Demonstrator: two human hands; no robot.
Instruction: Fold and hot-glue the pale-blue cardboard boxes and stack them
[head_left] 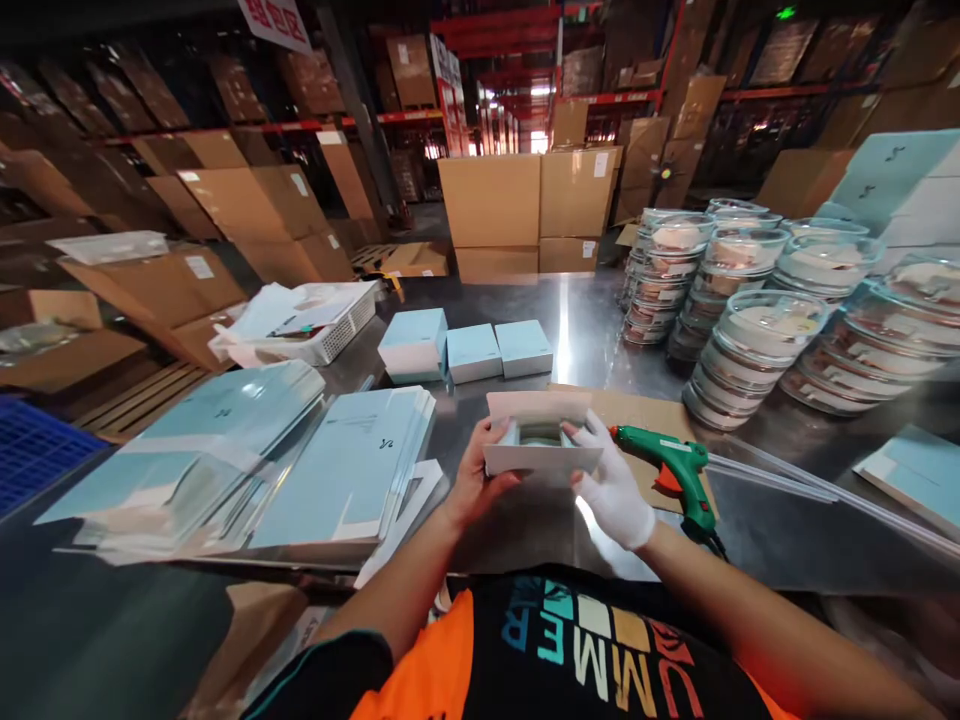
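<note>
**Folding a small carton at the packing surface**

The open white carton [541, 445] sits just above the steel surface [570, 320], directly in front of the person and beside the green glue gun [679, 475]. The bare left hand [476, 470] has its grip clamped on the carton's left end, thumb over the front wall. The gloved right hand [611, 485] is closed on the right end, fingers hooked over the rim. Something pale and round appears to lie inside; its detail is too small to tell.

To do this step well, in my judgement, both hands should press evenly so the walls stay square, the front flap should be creased along its score before it is tucked, and the right wrist should keep clear of the glue gun's nozzle, which points toward the carton.

Readable writing is scarce. The person's shirt [600, 640] carries large multicoloured letters, seen upside down, that appear to spell "SUMMER". The flat pale-blue carton blanks [352, 470] at left bear a small dark mark, illegible. A red-on-white sign [274, 20] at top left shows characters I cannot read. 3 finished blue boxes [469, 350] show no legible print.
</note>
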